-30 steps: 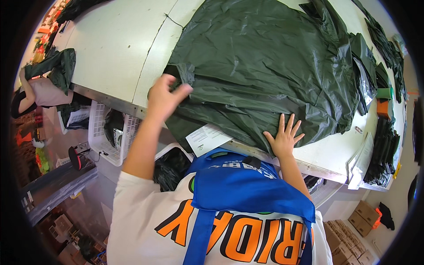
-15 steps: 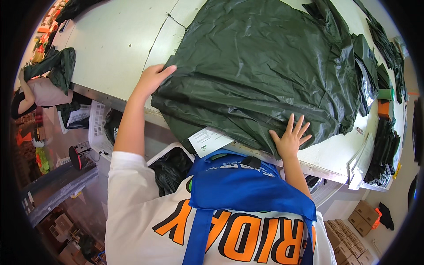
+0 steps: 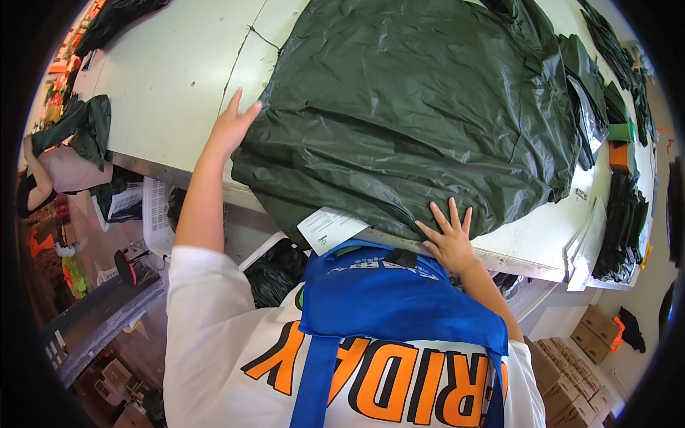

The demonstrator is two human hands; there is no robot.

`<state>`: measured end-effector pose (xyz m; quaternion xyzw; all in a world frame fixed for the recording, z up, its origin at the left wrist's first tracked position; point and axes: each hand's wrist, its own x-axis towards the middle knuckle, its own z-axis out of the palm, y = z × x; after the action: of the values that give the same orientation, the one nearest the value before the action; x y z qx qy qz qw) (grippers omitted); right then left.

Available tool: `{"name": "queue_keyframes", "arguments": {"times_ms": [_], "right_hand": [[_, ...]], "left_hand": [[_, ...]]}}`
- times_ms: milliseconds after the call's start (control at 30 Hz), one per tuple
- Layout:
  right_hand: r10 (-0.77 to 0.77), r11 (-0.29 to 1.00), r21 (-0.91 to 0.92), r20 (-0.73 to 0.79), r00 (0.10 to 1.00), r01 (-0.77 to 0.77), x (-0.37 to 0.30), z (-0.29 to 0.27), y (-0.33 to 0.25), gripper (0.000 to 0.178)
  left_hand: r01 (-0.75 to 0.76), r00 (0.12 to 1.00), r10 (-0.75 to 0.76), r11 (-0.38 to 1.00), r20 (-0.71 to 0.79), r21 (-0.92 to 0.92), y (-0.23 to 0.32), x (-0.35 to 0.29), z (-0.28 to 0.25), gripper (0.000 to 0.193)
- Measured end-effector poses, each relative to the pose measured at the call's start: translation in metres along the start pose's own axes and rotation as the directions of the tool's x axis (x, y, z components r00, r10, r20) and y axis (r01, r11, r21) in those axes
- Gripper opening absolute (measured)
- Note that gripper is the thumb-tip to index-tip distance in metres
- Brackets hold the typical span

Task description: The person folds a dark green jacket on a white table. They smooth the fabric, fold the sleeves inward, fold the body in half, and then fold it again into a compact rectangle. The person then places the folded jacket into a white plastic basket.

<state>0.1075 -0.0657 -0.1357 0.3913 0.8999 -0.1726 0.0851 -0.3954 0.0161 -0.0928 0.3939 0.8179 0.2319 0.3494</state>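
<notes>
A large dark green garment (image 3: pixel 399 107) of thin, shiny, rainwear-like material lies spread and wrinkled over the white table, its lower edge hanging past the front. At its left edge is my left hand (image 3: pixel 234 127), thumb and fingers apart, with the thumb tip close to the fabric. My right hand (image 3: pixel 452 241) rests on the garment near the table's front edge, fingers spread. Below the hem, a white printed card (image 3: pixel 332 230) sticks out between the fabric and my blue apron (image 3: pixel 399 292).
At the right end of the table (image 3: pixel 171 85) lie a stack of folded dark garments (image 3: pixel 622 232), white sheets (image 3: pixel 585 246) and a green roll (image 3: pixel 621 132). A bin with black plastic (image 3: pixel 275 271) stands under the front edge. Another person (image 3: pixel 68 171) handles dark green fabric on the far left.
My left hand's fingers have spread away from the garment's edge. My right hand has slid a little left and toward me, still spread on the fabric. The view has shifted slightly.
</notes>
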Motion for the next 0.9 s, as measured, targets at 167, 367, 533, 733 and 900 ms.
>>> {"name": "queue_keyframes", "arguments": {"times_ms": [167, 367, 533, 733, 900], "right_hand": [[0.057, 0.998, -0.025, -0.034, 0.998, -0.058, -0.002, 0.0, -0.002, 0.057], [0.02, 0.999, 0.048, 0.031, 0.999, -0.021, -0.002, -0.011, -0.002, 0.072], [0.19, 0.965, 0.236, -0.324, 0.927, -0.116, -0.062, 0.007, 0.036, 0.041], [0.172, 0.983, 0.001, -0.375, 0.911, -0.185, -0.056, 0.006, 0.04, 0.023], [0.24, 0.952, 0.26, -0.313, 0.919, -0.161, -0.054, -0.006, 0.041, 0.012]], "left_hand": [[-0.232, 0.97, 0.239, 0.966, -0.053, 0.117, 0.007, -0.053, 0.007, 0.048], [-0.167, 0.984, 0.169, 0.801, 0.051, 0.575, -0.043, -0.027, 0.038, 0.034], [-0.638, 0.646, 0.764, 0.55, -0.015, 0.54, -0.057, -0.076, 0.002, 0.043], [-0.657, 0.703, 0.678, 0.502, 0.216, 0.562, -0.092, -0.079, 0.016, 0.051], [-0.62, 0.785, 0.591, 0.749, 0.188, 0.235, -0.086, -0.069, -0.024, 0.034]]}}
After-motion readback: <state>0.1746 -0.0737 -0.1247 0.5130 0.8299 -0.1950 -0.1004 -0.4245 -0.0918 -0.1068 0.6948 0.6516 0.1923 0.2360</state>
